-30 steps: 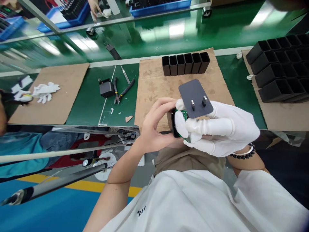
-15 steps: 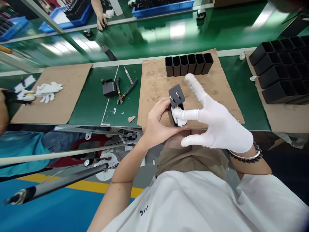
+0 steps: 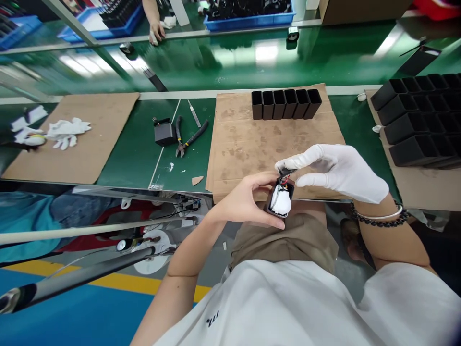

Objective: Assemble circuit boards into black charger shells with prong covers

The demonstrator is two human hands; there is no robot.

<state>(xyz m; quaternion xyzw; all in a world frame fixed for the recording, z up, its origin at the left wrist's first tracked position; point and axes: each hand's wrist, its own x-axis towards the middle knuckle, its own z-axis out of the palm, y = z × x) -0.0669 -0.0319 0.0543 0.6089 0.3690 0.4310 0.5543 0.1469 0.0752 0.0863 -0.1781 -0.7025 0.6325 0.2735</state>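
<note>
Bare fingers of my left hand [image 3: 252,199] wrap round a black power adapter housing [image 3: 268,205], held tilted over the table's front edge. White wrapped innards [image 3: 281,201] fill its open end, and thin red wires run up from them. My right hand [image 3: 334,170], in a white glove, pinches the black end cap [image 3: 286,171] above the opening between thumb and fingers. The cap's prongs are hidden from this angle. Beyond the hands, a row of several empty black housings [image 3: 284,105] stands on a cardboard sheet [image 3: 241,139].
Cutting pliers [image 3: 185,139], tweezers [image 3: 194,114] and a black adapter [image 3: 164,132] lie on the green table to the left. Stacked black housings [image 3: 414,125] fill the right side. White gloves [image 3: 68,130] rest on another cardboard. A co-worker's hand [image 3: 156,32] shows across the bench.
Both hands and the housing have moved nearer my body and right. My right hand has gone from spread fingers at the white innards to pinching the cap, which has tipped so its prongs no longer show.
</note>
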